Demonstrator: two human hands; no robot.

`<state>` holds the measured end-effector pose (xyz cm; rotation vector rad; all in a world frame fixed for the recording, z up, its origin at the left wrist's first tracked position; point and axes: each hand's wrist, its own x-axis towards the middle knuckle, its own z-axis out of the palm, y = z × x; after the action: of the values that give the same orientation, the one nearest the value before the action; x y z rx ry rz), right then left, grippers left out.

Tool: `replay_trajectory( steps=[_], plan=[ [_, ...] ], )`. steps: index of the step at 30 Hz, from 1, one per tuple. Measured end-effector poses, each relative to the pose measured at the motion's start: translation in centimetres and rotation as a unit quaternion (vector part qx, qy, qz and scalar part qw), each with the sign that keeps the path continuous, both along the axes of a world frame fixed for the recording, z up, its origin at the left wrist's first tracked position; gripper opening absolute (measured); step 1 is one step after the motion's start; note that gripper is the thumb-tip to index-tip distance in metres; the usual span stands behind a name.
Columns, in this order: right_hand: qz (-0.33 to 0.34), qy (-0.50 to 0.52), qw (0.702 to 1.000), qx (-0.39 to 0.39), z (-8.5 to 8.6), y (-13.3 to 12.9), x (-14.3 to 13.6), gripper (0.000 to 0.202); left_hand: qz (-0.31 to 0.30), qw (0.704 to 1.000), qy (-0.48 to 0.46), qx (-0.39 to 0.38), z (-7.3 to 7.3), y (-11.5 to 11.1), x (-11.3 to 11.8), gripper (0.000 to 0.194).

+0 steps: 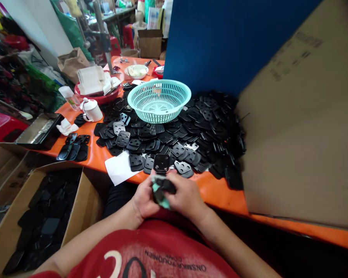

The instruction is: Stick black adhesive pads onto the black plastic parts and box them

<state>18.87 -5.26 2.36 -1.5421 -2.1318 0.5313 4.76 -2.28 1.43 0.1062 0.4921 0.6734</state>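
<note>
Close to my body, at the table's front edge, both hands meet around a black plate with holes (161, 162). My left hand (145, 197) is closed on the plate's lower part. My right hand (185, 193) presses a green and dark cloth (162, 190) against it, fingers bent around the cloth. The cloth hides the plate's near end. Just beyond my hands, many similar black plates (178, 150) lie in a wide heap on the orange table (220, 193). A white sheet of paper (118, 168) lies to the left, partly under the plates.
A light green basket (159, 101) rests on the heap. Tall cardboard (301, 127) blocks the right side, with a blue panel (226, 42) behind. At left are a white lidded mug (91, 111), a black tray (39, 131) and an open carton (89, 193) of black pieces.
</note>
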Motion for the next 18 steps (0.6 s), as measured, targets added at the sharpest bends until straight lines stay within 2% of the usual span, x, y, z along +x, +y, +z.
replay_trajectory(
  steps=[2,5,7,9,14,18],
  plan=[
    [-0.017,-0.042,0.999,0.011,0.0,0.2,0.5,0.009,0.010,1.000,-0.012,-0.021,-0.1,-0.3,-0.4,0.054],
    [0.034,-0.093,0.995,0.033,0.2,0.6,0.9,0.009,0.005,0.998,-0.014,-0.057,-0.5,-0.9,-0.7,0.048],
    [0.015,-0.098,0.994,0.040,0.4,0.7,0.8,0.008,0.018,0.997,-0.008,-0.073,-0.8,-1.1,-0.6,0.038],
    [-0.003,-0.091,0.995,0.042,0.5,0.6,0.5,0.008,0.034,0.996,-0.011,-0.079,-1.0,-1.2,-0.4,0.036],
    [0.119,-0.063,0.990,0.033,0.5,-0.4,-0.5,0.009,0.035,0.998,-0.011,-0.051,-1.0,-0.9,-0.5,0.055],
    [0.024,-0.061,0.997,0.041,0.4,-0.3,-0.2,0.015,0.010,0.999,-0.026,-0.044,-1.0,-1.1,-1.0,0.051]
  ],
)
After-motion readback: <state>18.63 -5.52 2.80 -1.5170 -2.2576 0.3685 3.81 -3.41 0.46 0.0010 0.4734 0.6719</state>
